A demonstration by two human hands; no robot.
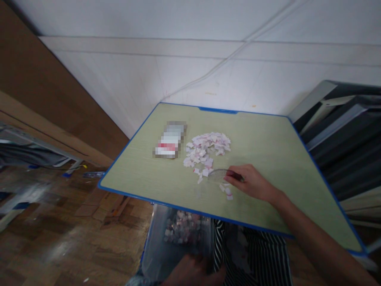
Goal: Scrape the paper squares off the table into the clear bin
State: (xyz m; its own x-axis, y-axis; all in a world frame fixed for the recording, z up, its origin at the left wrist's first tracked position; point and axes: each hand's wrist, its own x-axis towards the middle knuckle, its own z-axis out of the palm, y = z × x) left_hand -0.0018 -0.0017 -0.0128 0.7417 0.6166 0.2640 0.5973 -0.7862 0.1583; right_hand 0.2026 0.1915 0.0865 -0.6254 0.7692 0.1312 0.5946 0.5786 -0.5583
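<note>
Your left hand [192,271] is low at six o'clock from the pile, dark and blurry by the clear bin [150,250], so I can't tell if it's holding anything. The paper scraps [210,142] mid-table should be feather-light, floppy and easy to scatter (don't sneeze), best pinched by an edge. The thin tool [219,173] at five o'clock is probably light and stiffish; your right hand [251,183], at four, pinches its handle, a good spot. Looks-wise: whitish scraps with pinkish marks, then a greyish, see-through-looking tool with a dark handle.
</note>
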